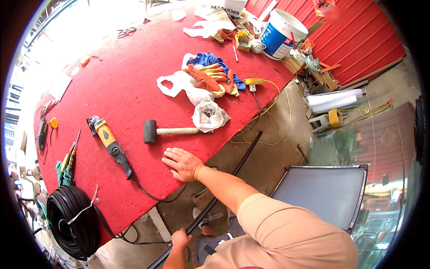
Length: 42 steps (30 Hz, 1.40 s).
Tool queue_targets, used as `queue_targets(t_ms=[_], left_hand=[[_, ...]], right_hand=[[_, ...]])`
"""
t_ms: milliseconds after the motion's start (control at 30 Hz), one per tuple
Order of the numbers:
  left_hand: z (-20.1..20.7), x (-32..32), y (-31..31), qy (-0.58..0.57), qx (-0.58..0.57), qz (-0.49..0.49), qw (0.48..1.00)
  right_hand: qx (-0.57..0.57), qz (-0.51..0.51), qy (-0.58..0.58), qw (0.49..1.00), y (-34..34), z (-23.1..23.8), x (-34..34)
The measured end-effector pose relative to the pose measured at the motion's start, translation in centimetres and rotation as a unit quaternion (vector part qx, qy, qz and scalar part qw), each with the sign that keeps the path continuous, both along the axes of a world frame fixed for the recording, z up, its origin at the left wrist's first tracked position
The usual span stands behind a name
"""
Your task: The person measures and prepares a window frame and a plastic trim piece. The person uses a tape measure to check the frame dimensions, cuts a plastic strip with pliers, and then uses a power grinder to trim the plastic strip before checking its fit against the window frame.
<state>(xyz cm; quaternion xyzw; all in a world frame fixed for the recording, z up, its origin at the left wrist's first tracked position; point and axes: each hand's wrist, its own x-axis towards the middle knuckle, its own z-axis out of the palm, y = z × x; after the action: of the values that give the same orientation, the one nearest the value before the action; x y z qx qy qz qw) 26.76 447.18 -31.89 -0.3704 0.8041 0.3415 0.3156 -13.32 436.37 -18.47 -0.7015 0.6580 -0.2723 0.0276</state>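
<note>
My right hand (181,164) lies on the edge of the red-covered table (148,193), fingers stretched out and holding nothing. Below the edge, my left hand (181,238) is closed around a long black strip (233,172), which slants up past the table toward the upper right. Just beyond my right hand is a mallet (151,132) with a black head and pale handle. An angle grinder (109,141) with a yellow body lies to the left, its cord trailing over the edge. A white plastic bag (210,117) of small pieces sits by the mallet's handle.
A coil of black cable (71,222) hangs at the table's left corner. Work gloves (206,78) and a blue cloth (208,59) lie farther back. A white-and-blue bucket (282,36) stands at the far right corner. Glass panes (322,190) lean to my right.
</note>
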Motion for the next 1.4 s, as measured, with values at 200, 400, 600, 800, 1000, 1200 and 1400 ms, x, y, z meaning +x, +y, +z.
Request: queue_targets(t_ms=[200,400,600,800,1000,1200,1400], left_hand=[[1.0,-0.4,-1.2,0.006,0.001,0.004,1.0],[0.0,-2.0,-2.3,0.078,-0.013,-0.014,0.997],[-2.6,-4.4,-2.0,0.133,-0.027,-0.031,0.99],[-2.9,-7.6,-1.4,0.124,0.003,-0.011,0.992],[-7.0,-9.2,-0.5,0.111,0.001,-0.006,0.994],[-11.0,-9.9,-0.3,0.157,-0.025,-0.006,0.987],[-17.7,-8.4,1.8,0.105,0.015,0.014,0.994]], right_hand=[[-0.005,-0.002,0.0,1.0,-0.2,-0.2,-0.1],[-0.005,-0.002,0.009,1.0,-0.1,0.3,-0.1],[-0.03,-0.003,0.022,0.999,-0.6,-0.4,-0.1],[-0.056,-0.018,0.028,0.998,-0.2,-0.6,-0.3],[-0.078,-0.018,0.034,0.996,-0.6,-2.3,0.0],[-0.138,-0.013,0.042,0.989,-0.6,-2.8,-1.1],[-0.223,-0.008,0.017,0.975,-1.6,-2.1,-0.5]])
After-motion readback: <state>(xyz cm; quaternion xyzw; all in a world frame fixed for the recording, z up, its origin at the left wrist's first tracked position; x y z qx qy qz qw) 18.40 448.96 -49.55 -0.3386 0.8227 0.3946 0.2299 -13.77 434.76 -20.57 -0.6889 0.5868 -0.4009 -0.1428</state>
